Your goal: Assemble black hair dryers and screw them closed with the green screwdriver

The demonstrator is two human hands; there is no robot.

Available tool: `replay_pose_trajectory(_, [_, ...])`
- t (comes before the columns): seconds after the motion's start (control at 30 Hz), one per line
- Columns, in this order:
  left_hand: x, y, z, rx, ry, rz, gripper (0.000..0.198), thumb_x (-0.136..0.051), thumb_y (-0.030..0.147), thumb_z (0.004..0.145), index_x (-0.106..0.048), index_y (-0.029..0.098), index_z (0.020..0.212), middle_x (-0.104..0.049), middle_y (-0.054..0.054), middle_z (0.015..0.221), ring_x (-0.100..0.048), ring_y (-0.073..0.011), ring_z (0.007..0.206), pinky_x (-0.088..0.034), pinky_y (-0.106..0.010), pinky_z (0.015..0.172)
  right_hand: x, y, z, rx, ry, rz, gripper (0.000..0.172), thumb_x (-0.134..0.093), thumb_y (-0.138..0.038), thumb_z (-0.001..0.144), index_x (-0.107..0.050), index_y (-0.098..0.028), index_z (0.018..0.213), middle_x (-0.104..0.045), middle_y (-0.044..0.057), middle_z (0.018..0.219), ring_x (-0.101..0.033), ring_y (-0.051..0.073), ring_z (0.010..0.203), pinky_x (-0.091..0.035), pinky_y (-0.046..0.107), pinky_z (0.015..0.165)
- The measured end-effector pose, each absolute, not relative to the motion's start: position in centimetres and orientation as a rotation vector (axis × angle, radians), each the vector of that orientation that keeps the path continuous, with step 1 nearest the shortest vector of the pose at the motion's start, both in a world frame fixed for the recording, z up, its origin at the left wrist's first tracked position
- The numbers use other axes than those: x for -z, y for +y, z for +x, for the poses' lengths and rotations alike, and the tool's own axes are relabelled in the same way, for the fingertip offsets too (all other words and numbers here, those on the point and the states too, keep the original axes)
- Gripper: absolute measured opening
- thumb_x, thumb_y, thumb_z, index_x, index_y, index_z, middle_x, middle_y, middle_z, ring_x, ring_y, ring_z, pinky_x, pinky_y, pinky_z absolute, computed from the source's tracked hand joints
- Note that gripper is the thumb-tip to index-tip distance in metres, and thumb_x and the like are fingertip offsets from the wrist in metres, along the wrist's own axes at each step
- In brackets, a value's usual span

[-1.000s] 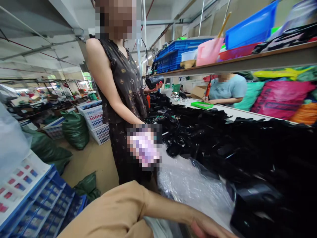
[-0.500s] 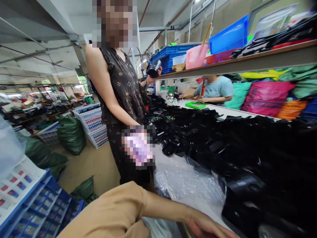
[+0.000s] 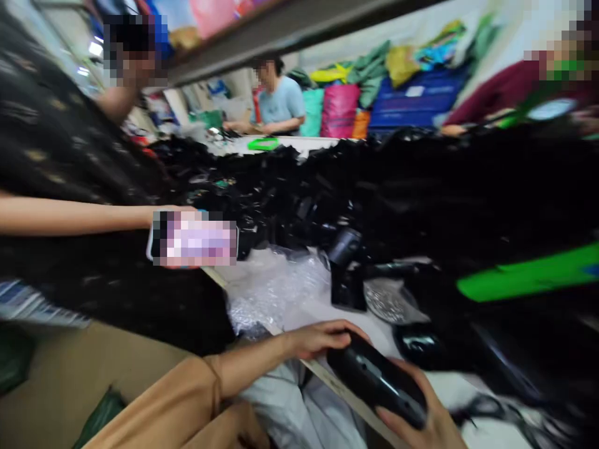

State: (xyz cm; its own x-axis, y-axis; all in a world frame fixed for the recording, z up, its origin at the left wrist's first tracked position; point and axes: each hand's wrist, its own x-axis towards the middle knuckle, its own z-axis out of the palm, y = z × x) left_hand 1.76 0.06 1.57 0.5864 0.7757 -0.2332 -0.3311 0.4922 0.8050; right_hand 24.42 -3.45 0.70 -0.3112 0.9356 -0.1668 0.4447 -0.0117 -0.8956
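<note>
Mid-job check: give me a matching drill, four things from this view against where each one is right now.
Things:
1. glossy black part
2. phone
3. clear plastic wrap
4. pink bag

Places:
A. at the far side, below the shelf
B. crumpled in front of the black pile
C. in a standing co-worker's hand
D. held between left hand and right hand

Pairs: 1-D, 2-C, 3-B, 4-A.

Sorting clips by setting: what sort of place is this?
Likely a factory assembly floor: a white table heaped with glossy black plastic casings, a worker in a blue shirt, bulging coloured sacks behind.
</note>
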Motion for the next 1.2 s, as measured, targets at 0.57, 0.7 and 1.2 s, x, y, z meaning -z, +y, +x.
replay_pose_trajectory(0.57, [-2.6, 0.3, -0.7, -0.666, 0.764, 1.443, 0.066, -0.055, 0.054, 0.078, -0.036, 0.018, 0.13, -0.045, -0.011, 0.122, -0.046, -0.0243, 0.11, -0.037, -0.036, 0.095, -1.8, -3.0, 22.6, -1.372, -1.75, -1.445, 0.068, -0.069, -0.043, 0.063, -0.038, -0.019, 0.119, -0.055, 0.009, 0.109, -0.057, 0.023, 0.096, -0.047, 0.034, 0.082])
replay_pose_trajectory(0.7, [-1.7, 0.1, -0.2, -0.741, 0.796, 1.576, 0.074, -0.067, 0.051, 0.068, -0.036, 0.017, 0.127, -0.043, -0.013, 0.123, -0.044, -0.0262, 0.115, -0.035, -0.038, 0.098, -1.6, -3.2, 22.3, -1.255, -1.81, -1.483, 0.069, -0.07, -0.042, 0.062, -0.039, -0.02, 0.12, -0.055, 0.01, 0.112, -0.056, 0.024, 0.1, -0.046, 0.036, 0.085])
replay_pose_trajectory(1.2, [-2.7, 1.0, -0.3, -0.504, 1.037, 2.353, 0.076, -0.062, 0.056, 0.071, -0.036, 0.016, 0.13, -0.039, -0.017, 0.133, -0.034, -0.032, 0.127, -0.029, -0.05, 0.105, -2.3, -1.6, 21.6, -1.389, -1.735, -1.701, 0.058, -0.069, -0.051, 0.063, -0.048, -0.019, 0.107, -0.064, 0.005, 0.092, -0.061, 0.022, 0.082, -0.047, 0.032, 0.07])
